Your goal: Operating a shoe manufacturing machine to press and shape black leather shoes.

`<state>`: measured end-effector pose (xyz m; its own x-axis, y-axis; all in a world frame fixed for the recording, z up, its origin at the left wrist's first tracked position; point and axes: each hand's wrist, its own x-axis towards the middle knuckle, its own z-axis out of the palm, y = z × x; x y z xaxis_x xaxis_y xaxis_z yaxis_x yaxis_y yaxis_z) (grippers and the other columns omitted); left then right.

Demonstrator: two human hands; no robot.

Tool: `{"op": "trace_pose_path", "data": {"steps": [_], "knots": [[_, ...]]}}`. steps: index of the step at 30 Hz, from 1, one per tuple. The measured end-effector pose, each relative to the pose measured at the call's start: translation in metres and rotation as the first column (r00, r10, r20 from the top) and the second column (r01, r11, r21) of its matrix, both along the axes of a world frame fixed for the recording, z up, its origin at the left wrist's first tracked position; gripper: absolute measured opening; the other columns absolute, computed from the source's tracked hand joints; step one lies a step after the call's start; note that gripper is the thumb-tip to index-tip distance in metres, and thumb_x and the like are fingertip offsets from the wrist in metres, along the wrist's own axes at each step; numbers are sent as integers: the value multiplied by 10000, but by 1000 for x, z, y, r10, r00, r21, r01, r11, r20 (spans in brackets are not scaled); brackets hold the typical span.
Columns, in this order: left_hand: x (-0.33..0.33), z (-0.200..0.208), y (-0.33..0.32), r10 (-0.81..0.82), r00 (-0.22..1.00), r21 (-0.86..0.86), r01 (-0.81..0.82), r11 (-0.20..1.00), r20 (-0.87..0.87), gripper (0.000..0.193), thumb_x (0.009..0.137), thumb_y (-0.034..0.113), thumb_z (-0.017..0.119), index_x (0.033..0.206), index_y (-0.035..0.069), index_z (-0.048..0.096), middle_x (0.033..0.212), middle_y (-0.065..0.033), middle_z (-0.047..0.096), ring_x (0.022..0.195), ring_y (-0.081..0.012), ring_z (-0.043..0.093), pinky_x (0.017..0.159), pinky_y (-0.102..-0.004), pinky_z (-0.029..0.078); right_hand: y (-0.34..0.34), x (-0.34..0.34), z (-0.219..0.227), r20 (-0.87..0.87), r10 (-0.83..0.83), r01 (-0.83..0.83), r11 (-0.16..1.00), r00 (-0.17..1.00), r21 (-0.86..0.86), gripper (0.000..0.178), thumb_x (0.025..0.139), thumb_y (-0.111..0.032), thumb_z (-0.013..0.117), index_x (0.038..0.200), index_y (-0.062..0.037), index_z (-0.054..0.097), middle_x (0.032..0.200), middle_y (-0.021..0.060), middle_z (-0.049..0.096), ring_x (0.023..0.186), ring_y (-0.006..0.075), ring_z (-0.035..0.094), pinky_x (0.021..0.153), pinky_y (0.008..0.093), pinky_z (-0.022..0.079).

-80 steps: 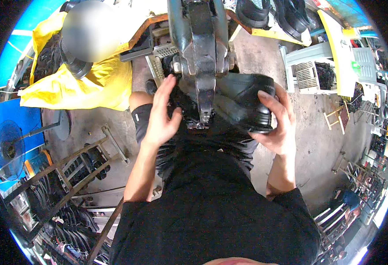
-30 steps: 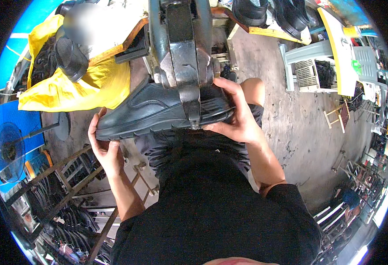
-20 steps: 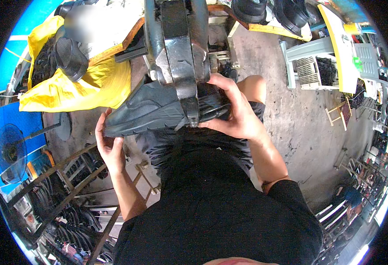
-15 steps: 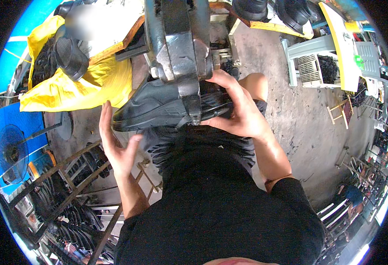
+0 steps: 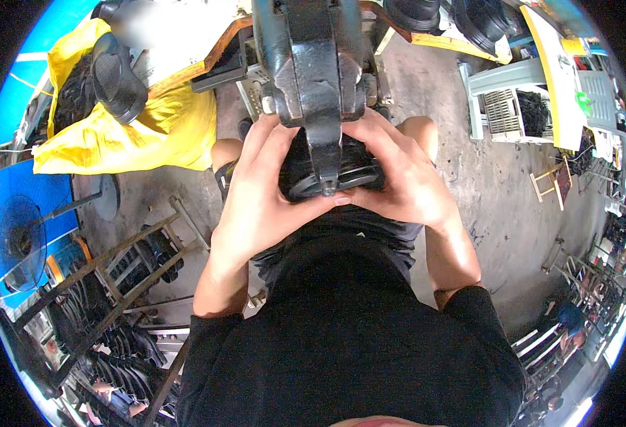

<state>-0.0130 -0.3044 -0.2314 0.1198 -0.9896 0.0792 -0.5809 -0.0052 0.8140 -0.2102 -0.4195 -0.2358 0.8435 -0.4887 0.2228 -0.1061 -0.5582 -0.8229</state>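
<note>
A black shoe (image 5: 361,176) sits under the narrow front arm of a dark metal machine (image 5: 316,78), with one end facing me. Much of it is hidden by the machine and by my fingers. My left hand (image 5: 259,192) wraps round its left side, fingers reaching up beside the machine head. On the other side, my right hand (image 5: 405,178) grips it in the same way. Both thumbs come together at the shoe's near edge, just below the tip of the machine's arm.
Left of the machine, a black shoe (image 5: 117,82) rests by a yellow sack (image 5: 163,135). A wood-edged table (image 5: 206,64) stands behind. A fan (image 5: 19,238) and a rack (image 5: 135,302) with black shoes are at left. At right are a pale crate (image 5: 502,114) and a small stool (image 5: 551,181).
The shoe has turned from lying sideways, toe to the left, to end-on toward me. My left hand, open beside the toe before, has come in and closed on it.
</note>
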Motion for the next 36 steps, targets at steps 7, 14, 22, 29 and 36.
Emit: {"op": "trace_pose_path", "data": {"steps": [7, 14, 22, 29, 36], "knots": [[1, -18, 8, 122, 939, 82, -101, 992, -321, 774, 576, 180, 930, 1234, -23, 577, 1249, -185, 588, 1182, -330, 581, 1019, -407, 451, 1, 3, 14, -134, 3, -14, 996, 991, -87, 833, 705, -149, 798, 1454, -189, 436, 1338, 239, 505, 1094, 447, 612, 843, 488, 569], [-4, -29, -6, 1, 921, -140, -60, 988, -389, 744, 586, 173, 932, 1224, -17, 601, 1244, -171, 598, 1177, -308, 586, 1010, -386, 447, 11, -10, -21, 56, -123, 128, 987, 991, -102, 964, 642, -194, 911, 1444, -24, 403, 1369, 222, 495, 1225, 376, 560, 980, 431, 469], [-12, -16, -18, -72, 965, -154, 33, 988, -253, 607, 578, 215, 955, 1073, 13, 668, 1021, -103, 688, 948, -243, 652, 878, -363, 503, 37, -3, -128, 172, -182, 11, 717, 968, 697, 1040, 725, -129, 876, 1550, -58, 246, 1522, 177, 402, 1353, 297, 459, 1129, 407, 370], [-4, -22, -13, -106, 944, -88, 82, 993, -311, 995, 556, 190, 952, 1421, -6, 501, 1462, -201, 486, 1382, -336, 440, 1166, -469, 314, 41, 16, -126, 170, -120, -24, 746, 978, 665, 555, 888, -229, 730, 1386, -75, 539, 1413, 129, 550, 1321, 254, 502, 1135, 402, 370], [-2, -21, -9, -17, 948, -103, -17, 995, -318, 539, 576, 138, 967, 1008, -2, 676, 953, -56, 703, 864, -136, 650, 791, -289, 517, 39, 17, -162, 56, -30, -12, 779, 998, 627, 768, 825, -241, 757, 1486, -76, 404, 1560, 177, 349, 1431, 306, 367, 1187, 409, 293]]}}
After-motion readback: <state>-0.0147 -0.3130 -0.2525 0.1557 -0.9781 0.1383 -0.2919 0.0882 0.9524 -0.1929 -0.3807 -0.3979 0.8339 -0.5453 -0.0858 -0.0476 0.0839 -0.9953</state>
